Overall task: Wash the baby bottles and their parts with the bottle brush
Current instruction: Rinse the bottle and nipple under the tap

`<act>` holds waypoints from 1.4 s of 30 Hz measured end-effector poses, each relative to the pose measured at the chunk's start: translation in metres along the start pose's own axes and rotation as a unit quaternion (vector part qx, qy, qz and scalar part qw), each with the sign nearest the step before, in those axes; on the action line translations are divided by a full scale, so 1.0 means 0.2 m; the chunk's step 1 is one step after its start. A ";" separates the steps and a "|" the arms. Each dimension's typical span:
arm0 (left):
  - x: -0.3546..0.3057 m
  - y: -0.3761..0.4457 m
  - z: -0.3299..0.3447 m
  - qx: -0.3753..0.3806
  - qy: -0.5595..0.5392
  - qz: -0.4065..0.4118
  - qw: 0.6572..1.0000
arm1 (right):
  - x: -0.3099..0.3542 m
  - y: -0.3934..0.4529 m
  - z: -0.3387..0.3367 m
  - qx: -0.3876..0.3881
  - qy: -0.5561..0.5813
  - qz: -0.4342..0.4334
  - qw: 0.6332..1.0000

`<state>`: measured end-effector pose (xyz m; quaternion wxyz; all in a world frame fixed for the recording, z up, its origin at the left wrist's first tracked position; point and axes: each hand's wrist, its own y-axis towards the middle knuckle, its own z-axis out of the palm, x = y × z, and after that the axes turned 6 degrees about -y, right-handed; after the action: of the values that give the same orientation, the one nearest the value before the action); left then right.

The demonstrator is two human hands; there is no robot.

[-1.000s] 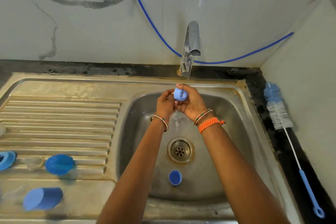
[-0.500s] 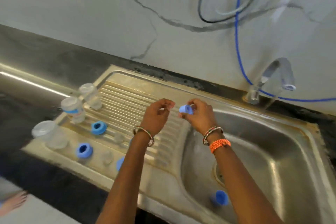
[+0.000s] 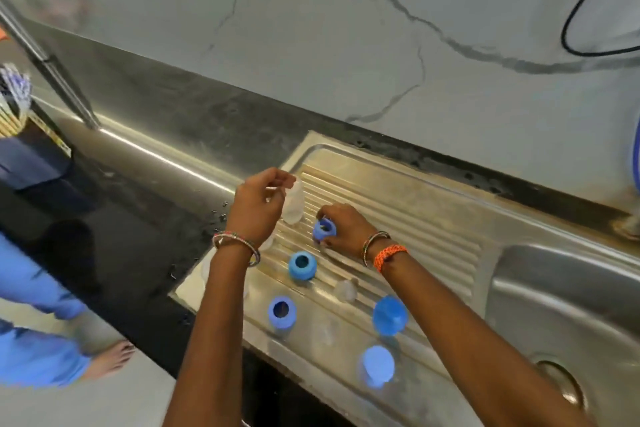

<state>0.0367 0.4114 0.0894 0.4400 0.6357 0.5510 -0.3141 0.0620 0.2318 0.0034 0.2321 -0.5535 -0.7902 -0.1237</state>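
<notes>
My right hand (image 3: 346, 232) pinches a small blue screw ring (image 3: 324, 229) and holds it low over the ribbed draining board (image 3: 415, 218). Just to its left, my left hand (image 3: 258, 206) curls its fingertips round the top of a blurred clear bottle (image 3: 293, 206) standing on the board. Two more blue rings (image 3: 302, 265) (image 3: 281, 311), two blue caps (image 3: 389, 315) (image 3: 377, 366) and a clear teat (image 3: 345, 290) lie on the board below my hands. Other clear bottles are mostly hidden behind my left wrist. The bottle brush is out of view.
The steel sink basin (image 3: 554, 305) with its drain (image 3: 561, 381) is at the right. A dark wet counter (image 3: 138, 225) runs to the left of the board. My bare foot (image 3: 110, 357) shows on the floor at lower left.
My view swung left from the tap to the draining board. My right hand carried the blue ring from the running water down to the board, and my left hand reached the clear bottle.
</notes>
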 end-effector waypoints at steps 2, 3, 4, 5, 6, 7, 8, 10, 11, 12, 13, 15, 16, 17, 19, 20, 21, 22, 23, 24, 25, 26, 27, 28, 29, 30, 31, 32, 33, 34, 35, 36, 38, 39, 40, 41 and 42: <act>0.01 0.01 0.02 0.014 -0.009 0.008 1.000 | 0.00 0.01 0.04 0.008 -0.013 0.006 1.000; 0.01 0.02 0.04 0.020 -0.013 0.013 1.000 | 0.00 0.00 0.04 0.007 -0.009 0.010 1.000; 0.01 0.02 0.07 0.023 -0.017 0.016 0.999 | 0.00 -0.02 0.03 0.006 0.001 0.017 1.000; 0.00 0.02 0.09 0.025 -0.022 0.022 0.999 | 0.00 -0.04 0.01 -0.001 0.015 0.019 1.000; -0.01 0.02 0.14 0.033 -0.028 0.028 0.999 | 0.00 -0.07 -0.03 -0.020 0.025 0.025 0.999; -0.03 0.01 0.18 0.043 -0.032 0.034 0.998 | -0.02 -0.10 -0.07 -0.049 0.033 0.025 0.998; -0.05 0.00 0.25 0.063 -0.036 0.040 0.997 | -0.06 -0.16 -0.13 -0.082 0.038 0.036 0.995; -0.11 -0.03 0.39 0.105 -0.048 0.047 0.992 | -0.15 -0.32 -0.27 -0.130 0.044 0.072 0.988; -0.14 -0.05 0.48 0.131 -0.055 0.052 0.989 | -0.22 -0.44 -0.35 -0.148 0.048 0.100 0.983; -0.18 -0.08 0.57 0.152 -0.060 0.061 0.985 | -0.29 -0.55 -0.41 -0.159 0.057 0.128 0.977; -0.22 -0.12 0.68 0.175 -0.063 0.069 0.980 | -0.38 -0.69 -0.46 -0.171 0.067 0.161 0.970; -0.27 -0.18 0.86 0.212 -0.061 0.071 0.973 | -0.55 -0.92 -0.53 -0.181 0.074 0.228 0.954; -0.31 -0.23 0.97 0.235 -0.062 0.069 0.968 | -0.64 -1.04 -0.55 -0.179 0.061 0.263 0.946; -0.34 -0.26 1.08 0.254 -0.061 0.066 0.963 | -0.73 -1.13 -0.56 -0.172 0.046 0.290 0.940; -0.39 -0.35 1.29 0.305 -0.047 0.056 0.950 | -0.89 -1.30 -0.54 -0.144 0.027 0.328 0.933; -0.40 -0.39 1.38 0.333 -0.031 0.049 0.941 | -0.95 -1.36 -0.52 -0.125 0.028 0.341 0.931; -0.41 -0.44 1.48 0.363 -0.017 0.040 0.931 | -1.02 -1.42 -0.48 -0.107 0.037 0.356 0.928; -0.41 -0.48 1.57 0.385 -0.006 0.033 0.922 | -1.06 -1.47 -0.44 -0.091 0.044 0.366 0.925; -0.40 -0.52 1.65 0.399 0.003 0.026 0.916 | -1.11 -1.51 -0.39 -0.076 0.045 0.375 0.923; -0.39 -0.55 1.71 0.405 0.011 0.013 0.914 | -1.14 -1.54 -0.33 -0.061 0.043 0.380 0.922; -0.38 -0.57 1.76 0.404 0.018 -0.005 0.915 | -1.17 -1.55 -0.28 -0.047 0.042 0.382 0.922; -0.36 -0.60 1.81 0.396 0.024 -0.027 0.917 | -1.21 -1.55 -0.23 -0.032 0.048 0.379 0.923; -0.34 -0.61 1.84 0.384 0.028 -0.049 0.922 | -1.23 -1.53 -0.18 -0.022 0.051 0.370 0.928; -0.32 -0.61 1.88 0.368 0.032 -0.068 0.927 | -1.25 -1.50 -0.14 -0.012 0.046 0.351 0.935; -0.30 -0.61 1.90 0.353 0.035 -0.085 0.931 | -1.26 -1.45 -0.09 0.002 0.033 0.335 0.942; -0.28 -0.61 1.92 0.342 0.036 -0.098 0.934 | -1.27 -1.41 -0.05 0.014 0.022 0.319 0.947; -0.26 -0.60 1.95 0.330 0.040 -0.110 0.937 | -1.29 -1.36 0.00 0.021 0.027 0.312 0.949; -0.25 -0.59 1.97 0.319 0.044 -0.120 0.939 | -1.29 -1.32 0.04 0.023 0.035 0.311 0.949; -0.24 -0.58 2.00 0.308 0.049 -0.128 0.942 | -1.31 -1.29 0.08 0.019 0.037 0.309 0.950; -0.24 -0.57 2.02 0.297 0.052 -0.135 0.944 | -1.32 -1.29 0.09 0.004 0.038 0.308 0.951; -0.25 -0.56 2.04 0.291 0.054 -0.139 0.945 | -1.33 -1.29 0.09 -0.030 0.052 0.318 0.946; -0.27 -0.56 2.07 0.287 0.053 -0.143 0.946 | -1.35 -1.30 0.06 -0.088 0.078 0.332 0.936; -0.33 -0.57 2.12 0.287 0.044 -0.145 0.946 | -1.37 -1.36 -0.08 -0.242 0.175 0.381 0.875; -0.37 -0.57 2.16 0.291 0.029 -0.143 0.946 | -1.37 -1.40 -0.17 -0.309 0.224 0.394 0.836; -0.41 -0.58 2.19 0.302 0.001 -0.140 0.943 | -1.37 -1.44 -0.27 -0.358 0.256 0.391 0.808; -0.46 -0.59 2.23 0.320 -0.036 -0.140 0.936 | -1.37 -1.48 -0.35 -0.384 0.271 0.378 0.797; -0.51 -0.60 2.27 0.339 -0.078 -0.152 0.925 | -1.37 -1.51 -0.41 -0.390 0.282 0.359 0.800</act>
<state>-0.0614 -0.0413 -0.0351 0.1870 0.6292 0.4658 -0.5935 -0.1241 -0.1376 -0.0453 0.2370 -0.7820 -0.3197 -0.4798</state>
